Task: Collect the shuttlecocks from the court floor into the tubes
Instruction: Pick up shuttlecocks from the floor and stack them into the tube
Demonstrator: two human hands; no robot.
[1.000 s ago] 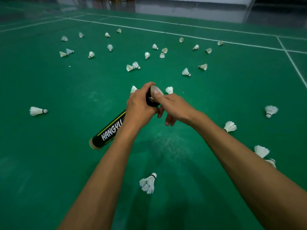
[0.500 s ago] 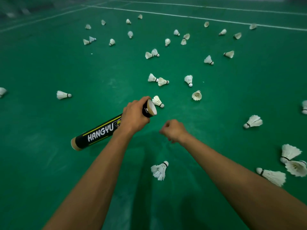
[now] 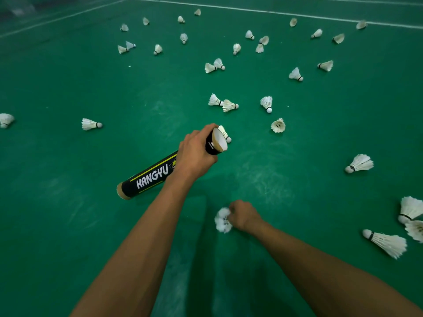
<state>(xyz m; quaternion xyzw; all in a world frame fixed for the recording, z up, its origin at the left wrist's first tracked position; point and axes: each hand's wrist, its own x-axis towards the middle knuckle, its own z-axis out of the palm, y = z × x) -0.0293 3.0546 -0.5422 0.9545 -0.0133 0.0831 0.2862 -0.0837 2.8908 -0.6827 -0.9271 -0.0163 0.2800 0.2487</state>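
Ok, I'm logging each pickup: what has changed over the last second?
The right hand left the mouth of the tube, dropped toward the person and now pinches the nearest shuttlecock down at the floor. The left hand still grips the tube near its open end; the other shuttlecocks lie scattered as before.

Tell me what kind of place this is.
Probably a badminton court: green floor with white boundary lines, shuttlecocks scattered on it, and a shuttlecock tube in the left hand.
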